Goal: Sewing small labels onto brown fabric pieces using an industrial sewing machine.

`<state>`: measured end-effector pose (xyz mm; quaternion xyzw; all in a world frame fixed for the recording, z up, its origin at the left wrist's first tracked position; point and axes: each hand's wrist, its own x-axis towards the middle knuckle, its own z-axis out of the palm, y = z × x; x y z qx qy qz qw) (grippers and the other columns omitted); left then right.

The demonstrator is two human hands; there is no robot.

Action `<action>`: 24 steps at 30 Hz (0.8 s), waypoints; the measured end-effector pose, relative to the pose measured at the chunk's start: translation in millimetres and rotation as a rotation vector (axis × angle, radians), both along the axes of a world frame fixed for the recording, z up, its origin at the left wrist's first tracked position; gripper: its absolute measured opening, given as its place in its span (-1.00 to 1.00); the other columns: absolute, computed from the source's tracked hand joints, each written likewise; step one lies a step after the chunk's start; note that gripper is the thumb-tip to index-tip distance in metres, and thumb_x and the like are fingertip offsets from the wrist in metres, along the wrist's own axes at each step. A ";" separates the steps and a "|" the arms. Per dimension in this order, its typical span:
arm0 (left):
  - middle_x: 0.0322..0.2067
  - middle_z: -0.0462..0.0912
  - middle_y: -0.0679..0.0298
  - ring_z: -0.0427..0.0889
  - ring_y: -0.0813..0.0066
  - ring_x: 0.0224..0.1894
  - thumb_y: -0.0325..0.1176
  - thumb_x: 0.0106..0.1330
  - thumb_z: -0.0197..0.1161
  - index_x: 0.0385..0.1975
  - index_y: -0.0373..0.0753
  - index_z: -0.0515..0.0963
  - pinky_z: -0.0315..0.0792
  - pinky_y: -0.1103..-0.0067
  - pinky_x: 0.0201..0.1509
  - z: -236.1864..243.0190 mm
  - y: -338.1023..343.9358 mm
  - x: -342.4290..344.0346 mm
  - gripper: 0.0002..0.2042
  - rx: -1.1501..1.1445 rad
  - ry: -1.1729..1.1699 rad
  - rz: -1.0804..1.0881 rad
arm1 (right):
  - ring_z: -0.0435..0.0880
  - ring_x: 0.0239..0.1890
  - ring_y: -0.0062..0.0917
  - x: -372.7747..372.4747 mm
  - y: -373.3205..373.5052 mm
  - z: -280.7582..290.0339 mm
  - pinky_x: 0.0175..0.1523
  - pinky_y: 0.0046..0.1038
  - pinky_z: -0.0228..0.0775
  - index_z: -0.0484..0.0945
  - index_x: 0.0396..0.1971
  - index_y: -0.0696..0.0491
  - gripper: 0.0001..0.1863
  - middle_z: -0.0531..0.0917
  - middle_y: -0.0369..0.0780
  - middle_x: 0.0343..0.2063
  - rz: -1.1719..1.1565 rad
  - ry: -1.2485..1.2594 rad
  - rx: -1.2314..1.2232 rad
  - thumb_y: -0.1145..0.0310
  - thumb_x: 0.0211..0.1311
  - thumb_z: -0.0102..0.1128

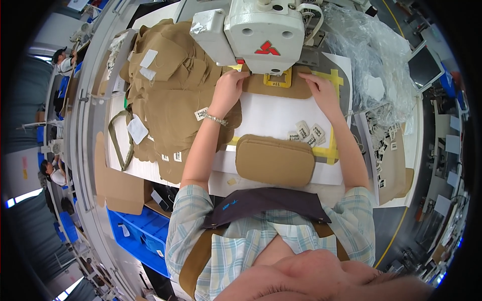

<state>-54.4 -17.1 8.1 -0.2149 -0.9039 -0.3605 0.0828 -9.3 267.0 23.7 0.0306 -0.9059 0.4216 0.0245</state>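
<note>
A rounded tan fabric piece (251, 86) lies flat beneath the head of a white sewing machine (263, 37), with a yellow clamp frame (271, 83) resting on it. My left hand (230, 91) grips the piece's left end, thumb and forefinger close together by the clamp. At the other end, my right hand (324, 94) holds the right edge with its forefinger stretched along the cloth. Nearer to me sits a neat stack of tan pieces (274, 160). Several small white labels (310, 133) lie loose between that stack and my right forearm.
Left of my arm spreads a large heap of tan fabric pieces (173, 95). Clear plastic sheeting (369, 60) is bunched at the far right, beside a screen (427, 66). More labels fill a cardboard tray (394, 170) at right. A blue bin (138, 228) stands low at left.
</note>
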 end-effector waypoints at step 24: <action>-0.54 0.58 -0.06 0.54 -0.04 -0.43 -0.56 0.16 0.17 -0.38 -0.40 0.61 0.44 0.26 -0.29 -13.3 5.1 -13.3 -0.90 0.016 0.037 0.053 | 0.54 -0.50 -0.28 -12.0 0.8 -21.3 -0.33 -0.40 0.36 0.65 -0.07 0.05 -0.74 0.61 -0.10 -0.37 -0.114 0.138 -0.047 0.48 0.27 0.16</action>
